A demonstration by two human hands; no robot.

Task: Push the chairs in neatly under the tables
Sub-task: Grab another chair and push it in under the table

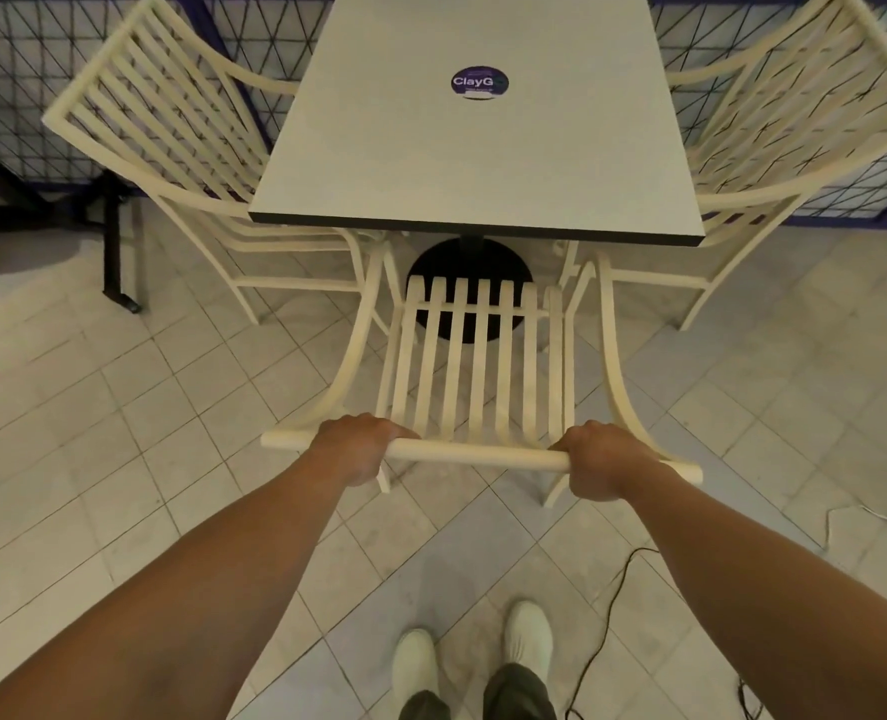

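Note:
A cream slatted chair (475, 366) stands in front of me, facing a square grey table (462, 163). Its seat front reaches toward the table's black round base (470, 267), just short of the near table edge. My left hand (360, 452) grips the chair's top rail on the left. My right hand (599, 462) grips the same rail on the right. Two more cream chairs stand at the table's sides: one on the left (171, 142) and one on the right (789, 127), both with their seats partly under the tabletop.
A dark mesh fence (25, 85) runs behind the table. A black post with a foot (116, 241) stands at the left. A thin black cable (618, 605) lies on the tiled floor at the lower right, near my feet (472, 662).

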